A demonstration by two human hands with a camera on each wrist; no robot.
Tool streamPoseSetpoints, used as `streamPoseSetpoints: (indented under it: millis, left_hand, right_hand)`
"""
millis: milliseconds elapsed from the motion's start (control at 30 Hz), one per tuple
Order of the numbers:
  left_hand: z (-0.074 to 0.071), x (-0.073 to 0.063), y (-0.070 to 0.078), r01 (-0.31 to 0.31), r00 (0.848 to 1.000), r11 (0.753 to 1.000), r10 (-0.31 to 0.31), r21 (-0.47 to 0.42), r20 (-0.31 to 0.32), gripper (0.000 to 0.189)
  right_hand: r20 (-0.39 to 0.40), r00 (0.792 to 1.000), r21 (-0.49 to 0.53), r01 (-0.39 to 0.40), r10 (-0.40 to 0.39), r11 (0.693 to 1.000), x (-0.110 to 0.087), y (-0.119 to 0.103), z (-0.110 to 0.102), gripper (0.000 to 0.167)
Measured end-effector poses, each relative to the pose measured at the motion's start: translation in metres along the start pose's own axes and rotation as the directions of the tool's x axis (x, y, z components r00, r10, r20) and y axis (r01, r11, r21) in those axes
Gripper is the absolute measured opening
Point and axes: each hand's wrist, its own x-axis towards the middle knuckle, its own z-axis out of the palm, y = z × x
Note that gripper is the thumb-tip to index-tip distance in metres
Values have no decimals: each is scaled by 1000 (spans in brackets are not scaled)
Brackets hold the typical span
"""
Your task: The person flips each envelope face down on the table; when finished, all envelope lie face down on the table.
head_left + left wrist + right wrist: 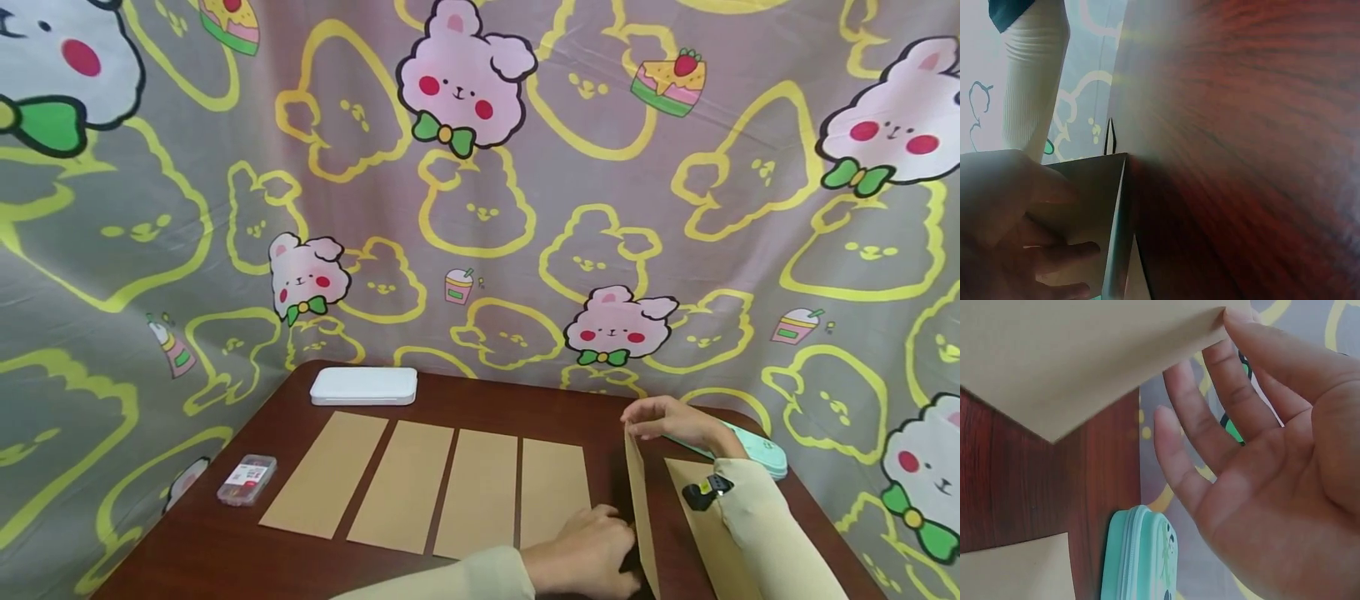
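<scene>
In the head view, a brown kraft paper sheet (638,508) stands on edge at the right side of the table. My right hand (671,421) pinches its upper far edge between thumb and fingertips. The right wrist view shows the thumb (1285,356) on the near face of the sheet (1085,356), with the other fingers spread behind. Low down beside the sheet's left face is my left hand (588,550). In the left wrist view, the left hand's loosely bent fingers (1063,255) lie against the upright sheet (1094,215).
Several similar brown sheets (408,483) lie in a row to the left. Another sheet (693,500) lies partly under my right forearm. A mint zipped pencil case (761,450) sits at the right edge, a white case (363,386) at the back left, a small clear box (247,481) far left.
</scene>
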Motion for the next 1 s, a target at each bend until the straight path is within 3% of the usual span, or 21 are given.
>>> streamPoseSetpoints:
  millis: [100, 200, 333, 467, 700, 833, 1000]
  left_hand:
    - [-1, -1, 1, -6, 1000, 1000, 6, 11, -23, 20]
    - [-4, -1, 1, 13, 1000, 1000, -13, -7, 5, 32]
    - [-7, -2, 0, 48, 997, 997, -44, -65, 55, 49]
    - [-7, -2, -2, 56, 998, 995, -52, -88, 47, 54]
    - [-3, 0, -10, 73, 996, 989, -66, -132, 55, 48]
    - [-8, 1, -18, 137, 989, 970, -124, -201, 75, 46]
    - [-25, 0, -25, 186, 977, 929, -209, -319, -36, 43]
  right_hand:
    - [4, 1000, 3, 16, -16, 1000, 0, 0, 0, 35]
    - [12, 999, 26, 50, -50, 998, 0, 2, -1, 29]
    - [46, 993, 122, 101, -108, 987, 0, 7, -2, 29]
    - [57, 986, 236, 137, -155, 962, 2, 12, -3, 30]
    - [17, 986, 287, 152, -163, 946, 5, 16, -4, 30]
    - [12, 989, 286, 137, -147, 948, 5, 15, -3, 30]
    - [20, 990, 288, 128, -139, 949, 5, 15, -4, 27]
